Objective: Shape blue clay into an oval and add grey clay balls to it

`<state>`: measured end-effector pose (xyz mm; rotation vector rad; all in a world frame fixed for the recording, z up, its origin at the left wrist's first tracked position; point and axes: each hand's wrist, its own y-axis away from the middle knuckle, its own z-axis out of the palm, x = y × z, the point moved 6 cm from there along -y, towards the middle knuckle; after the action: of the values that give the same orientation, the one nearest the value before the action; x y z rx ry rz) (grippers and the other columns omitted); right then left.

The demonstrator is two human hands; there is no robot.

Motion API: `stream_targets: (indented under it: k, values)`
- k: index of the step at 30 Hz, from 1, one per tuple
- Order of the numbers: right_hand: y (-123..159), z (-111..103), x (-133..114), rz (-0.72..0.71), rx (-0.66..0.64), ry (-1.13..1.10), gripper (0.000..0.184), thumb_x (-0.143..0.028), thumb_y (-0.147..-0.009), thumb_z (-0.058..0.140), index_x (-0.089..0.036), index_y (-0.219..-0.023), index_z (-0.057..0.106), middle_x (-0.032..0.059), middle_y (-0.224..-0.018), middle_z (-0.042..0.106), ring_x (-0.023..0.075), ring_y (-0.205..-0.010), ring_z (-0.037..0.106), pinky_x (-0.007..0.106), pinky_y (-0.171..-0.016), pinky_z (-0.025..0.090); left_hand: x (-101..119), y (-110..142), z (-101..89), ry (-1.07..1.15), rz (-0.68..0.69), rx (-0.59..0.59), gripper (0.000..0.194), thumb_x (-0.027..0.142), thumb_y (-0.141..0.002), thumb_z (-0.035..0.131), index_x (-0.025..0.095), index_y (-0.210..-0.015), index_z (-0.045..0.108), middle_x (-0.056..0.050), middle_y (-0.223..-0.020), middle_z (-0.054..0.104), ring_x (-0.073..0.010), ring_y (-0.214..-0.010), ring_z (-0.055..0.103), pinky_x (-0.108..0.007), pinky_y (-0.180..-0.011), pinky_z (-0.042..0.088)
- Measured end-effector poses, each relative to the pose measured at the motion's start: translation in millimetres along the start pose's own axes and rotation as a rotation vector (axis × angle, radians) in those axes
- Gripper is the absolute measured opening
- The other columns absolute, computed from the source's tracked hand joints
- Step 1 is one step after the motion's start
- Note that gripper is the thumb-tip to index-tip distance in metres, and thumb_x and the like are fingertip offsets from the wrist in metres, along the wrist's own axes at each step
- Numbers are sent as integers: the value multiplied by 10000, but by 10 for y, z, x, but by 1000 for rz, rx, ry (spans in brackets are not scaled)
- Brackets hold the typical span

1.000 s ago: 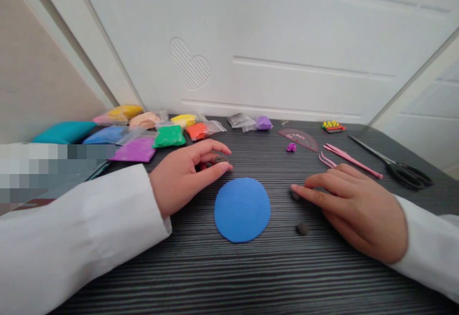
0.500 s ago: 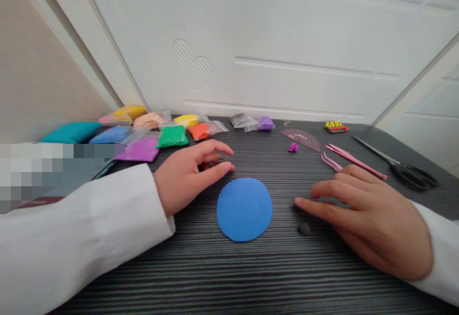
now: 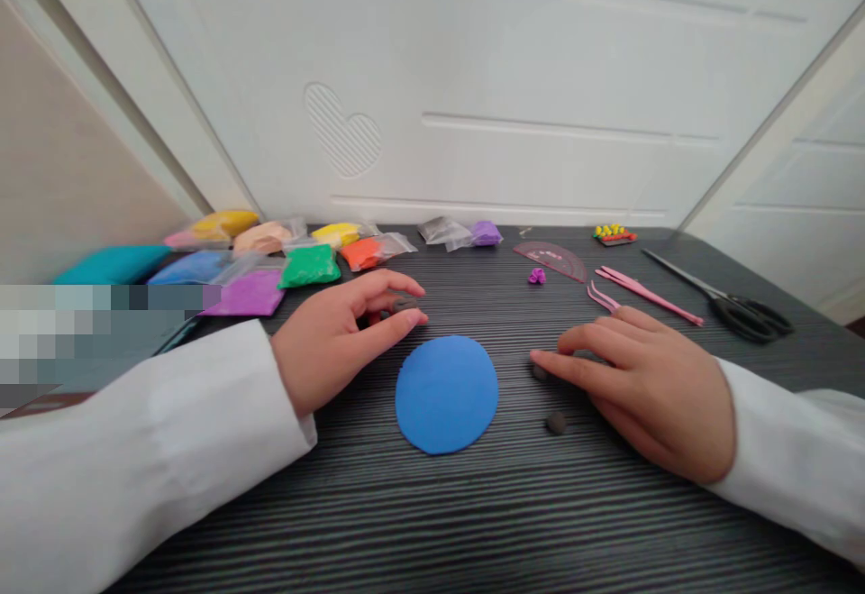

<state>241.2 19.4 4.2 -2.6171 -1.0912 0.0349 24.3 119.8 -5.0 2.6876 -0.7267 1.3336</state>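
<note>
My left hand (image 3: 331, 337) rests on the dark ribbed table (image 3: 473, 522), with its thumb and fingers pinched around a small dark grey clay piece (image 3: 404, 304). A bit of red clay (image 3: 374, 317) shows under those fingers. A flat blue clay disc (image 3: 446, 395) lies between my hands. My right hand (image 3: 649, 391) holds nothing, its forefinger tip almost touching a small dark clay ball (image 3: 539, 372). A second dark ball (image 3: 556, 423) sits just below that fingertip.
Bagged clay packs (image 3: 309, 266) line the back of the table by a white door (image 3: 473, 80). To the right lie a pink protractor (image 3: 549, 260), a purple clay bit (image 3: 537, 276), pink tweezers (image 3: 645, 297), black-handled scissors (image 3: 743, 319) and a small clay model (image 3: 614, 233).
My right hand has moved left and drawn closer, and the small dark ball near its forefinger shows again. My left hand keeps its pinch. The whole view has shifted slightly.
</note>
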Motion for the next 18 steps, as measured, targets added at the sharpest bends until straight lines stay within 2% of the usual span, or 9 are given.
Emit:
stream_targets:
  k: [3, 6, 12, 18]
  values:
    - [6, -18, -11, 0, 38, -24, 341, -138, -867, 390, -191, -1157, 560, 75, -1013, 594, 202, -802, 504, 382, -725, 349, -4, -3, 2, -1, 0, -5, 297, 445, -812, 558, 242, -1028, 545, -21, -897, 703, -250, -904, 655, -432, -824, 475]
    - [-6, -14, -53, -24, 45, -51, 362, -148, -872, 382, -207, -1189, 546, 64, -990, 599, 203, -801, 513, 386, -718, 344, -14, 2, 9, 16, 0, -18, 297, 441, -816, 558, 247, -1039, 537, -16, -909, 704, -239, -913, 653, -425, -838, 471]
    - [-15, 36, 9, 51, 21, -63, 366, -152, -875, 389, -189, -1206, 542, 69, -1050, 595, 209, -849, 529, 392, -741, 350, -24, 4, -7, 4, -13, -9, 299, 437, -818, 560, 252, -1051, 534, -16, -900, 702, -238, -900, 657, -424, -832, 472]
    - [-69, 25, 50, 92, 66, -174, 262, -284, -907, 459, -203, -1105, 611, 41, -969, 628, 174, -827, 556, 357, -724, 359, -15, -20, -3, 15, -1, -17, 307, 446, -818, 559, 253, -1054, 529, -17, -913, 700, -236, -920, 652, -414, -838, 475]
